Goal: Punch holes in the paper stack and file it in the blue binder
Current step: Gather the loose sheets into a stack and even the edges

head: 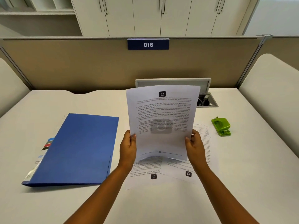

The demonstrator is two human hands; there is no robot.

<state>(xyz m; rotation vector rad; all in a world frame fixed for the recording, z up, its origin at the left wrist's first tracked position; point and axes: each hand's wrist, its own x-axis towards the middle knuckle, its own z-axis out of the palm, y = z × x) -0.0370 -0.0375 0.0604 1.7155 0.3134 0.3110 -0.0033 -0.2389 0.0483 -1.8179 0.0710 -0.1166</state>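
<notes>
I hold a printed paper sheet [161, 117] upright above the desk, its lower edge bowed. My left hand [128, 147] pinches its left edge and my right hand [195, 145] pinches its right edge. Under it, several more printed sheets [145, 177] lie spread flat on the desk. A closed blue binder [77, 151] lies flat to the left, with coloured tabs showing at its left side. A green hole punch [221, 126] sits to the right, apart from the papers.
The white desk [242, 183] is bounded by a beige partition [97, 67] with a sign reading 016. An open cable hatch [207, 101] sits behind the held sheet. Cupboards stand beyond the partition.
</notes>
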